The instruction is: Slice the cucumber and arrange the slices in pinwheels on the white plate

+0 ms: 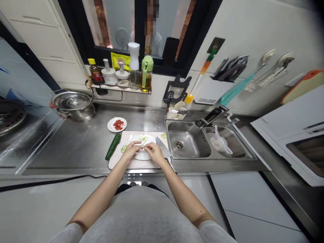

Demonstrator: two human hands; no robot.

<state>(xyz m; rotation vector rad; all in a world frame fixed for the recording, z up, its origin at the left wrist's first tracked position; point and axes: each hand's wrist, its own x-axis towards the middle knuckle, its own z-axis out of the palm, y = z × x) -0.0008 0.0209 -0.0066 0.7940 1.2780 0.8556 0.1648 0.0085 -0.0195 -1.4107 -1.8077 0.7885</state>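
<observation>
Here my left hand (pixel 130 151) and right hand (pixel 154 152) meet at the fingertips, both pinching one small cucumber slice (pixel 142 146), likely for finer control. It's above the white plate (pixel 151 138), set on the cutting board (pixel 116 161), presumably within easy reach.

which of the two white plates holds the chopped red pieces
The round white plate on the steel counter, beyond the long green cucumber; the other white plate, below the left hand and right hand, bears pale green cucumber slices.
</observation>
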